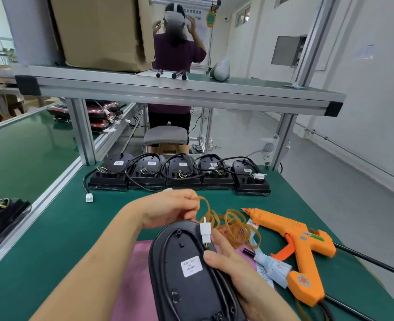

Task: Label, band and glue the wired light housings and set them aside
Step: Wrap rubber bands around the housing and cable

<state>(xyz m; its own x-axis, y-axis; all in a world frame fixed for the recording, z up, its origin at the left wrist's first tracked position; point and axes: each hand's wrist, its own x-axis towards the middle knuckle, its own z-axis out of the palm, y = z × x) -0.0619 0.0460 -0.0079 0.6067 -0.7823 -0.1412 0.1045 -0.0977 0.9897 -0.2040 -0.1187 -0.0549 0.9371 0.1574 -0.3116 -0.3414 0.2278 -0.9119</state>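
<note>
- Housing [186, 290] is nearest the lens, back face up on the pink mat [131, 274]. Its long axis runs from the camera straight away, far tip tilted slightly left.
- Label [191, 266] is already on the housing's back, so I judge the step in hand to be banding.
- Right hand [240, 272] grips the housing's right edge. Fingers [214, 259] are clamped, with the thumb on the back beside the label and the rest wrapped under.
- Cable [165, 246] lies looped on the housing's back. White connector [205, 230] stands up at the housing's far right, just above the right thumb.
- Left hand [168, 210] sits just beyond the housing's far tip, fingers [191, 200] pinched together on one rubber band [206, 202].
- That band hangs to the right of the far tip, still tangled into the band pile [237, 225] right of the housing.
- Key relation: the band is off the far end of the long axis and the left hand is nearer, so the loop probably has to come back over tip and connector toward the camera.
- Risk: the tangle drags extra bands along.
- Glue gun [302, 246] lies further right of the housing on the worktop [75, 228], untouched.
- Finished row [182, 174] stands well beyond the housing's far tip.
</note>
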